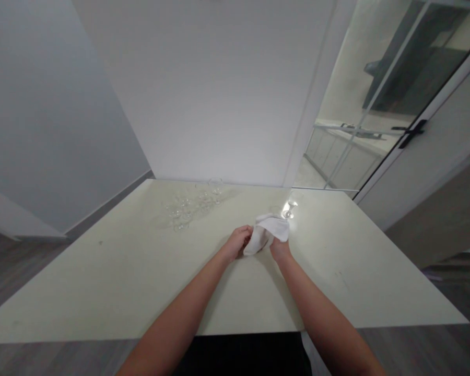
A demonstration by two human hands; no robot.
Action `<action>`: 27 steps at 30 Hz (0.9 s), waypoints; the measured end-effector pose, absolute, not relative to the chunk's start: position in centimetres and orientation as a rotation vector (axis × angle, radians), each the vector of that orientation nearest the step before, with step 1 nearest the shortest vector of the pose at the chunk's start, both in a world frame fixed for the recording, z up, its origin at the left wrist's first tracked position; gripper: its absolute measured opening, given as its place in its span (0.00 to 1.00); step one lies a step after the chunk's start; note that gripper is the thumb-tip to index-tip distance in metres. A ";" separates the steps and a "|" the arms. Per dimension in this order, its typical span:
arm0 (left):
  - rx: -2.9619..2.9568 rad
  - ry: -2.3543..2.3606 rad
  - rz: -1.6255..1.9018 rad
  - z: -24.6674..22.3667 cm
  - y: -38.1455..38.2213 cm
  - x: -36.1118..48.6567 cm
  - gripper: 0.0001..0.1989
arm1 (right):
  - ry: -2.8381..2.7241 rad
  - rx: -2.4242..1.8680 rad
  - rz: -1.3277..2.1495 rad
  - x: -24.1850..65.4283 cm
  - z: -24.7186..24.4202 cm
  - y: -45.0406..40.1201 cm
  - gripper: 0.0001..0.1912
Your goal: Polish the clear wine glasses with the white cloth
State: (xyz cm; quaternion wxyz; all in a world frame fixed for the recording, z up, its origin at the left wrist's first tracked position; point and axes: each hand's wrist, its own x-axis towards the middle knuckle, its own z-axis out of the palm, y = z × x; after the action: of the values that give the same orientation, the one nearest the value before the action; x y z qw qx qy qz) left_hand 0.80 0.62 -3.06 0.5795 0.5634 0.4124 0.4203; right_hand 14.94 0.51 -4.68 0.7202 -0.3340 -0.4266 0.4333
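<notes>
A crumpled white cloth [272, 227] is held above the table in front of me. My right hand [281, 249] is closed on it from below, and the cloth drapes over its fingers. Close against the cloth's left side, my left hand [237, 244] has its fingers curled in. What lies in those fingers is hidden, and I cannot make out whether the folds cover anything. Just beyond the cloth stands a clear stemmed glass [289, 210]. Several more clear stemmed glasses [185, 208] are grouped on the table, farther off to the left.
The pale tabletop [141, 277] reaches back to a white panel [219, 104]. At the right is a glass-paned door [352, 130] with a black handle [413, 133]. A grey wall [62, 115] rises at the left.
</notes>
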 end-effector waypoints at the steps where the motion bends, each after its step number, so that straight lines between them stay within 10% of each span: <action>1: 1.236 0.950 0.935 -3.1 0.7 0.7 0.11 | -0.966 -0.720 0.982 15.0 -4.5 0.4 0.17; 18: 1.288 1.009 1.020 -2.7 0.6 0.6 0.19 | -1.014 -0.700 0.967 15.0 -4.8 0.7 0.18; 27: 2.197 1.108 1.257 -1.2 -1.1 0.6 0.07 | -0.674 -0.881 1.032 14.7 -5.6 1.2 0.13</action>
State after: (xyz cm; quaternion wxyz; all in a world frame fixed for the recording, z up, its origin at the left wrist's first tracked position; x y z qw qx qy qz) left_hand 0.59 -1.10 -1.17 0.1882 0.7809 0.3937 0.4470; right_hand 14.66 1.16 -5.61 0.7264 -0.3997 -0.3057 0.4681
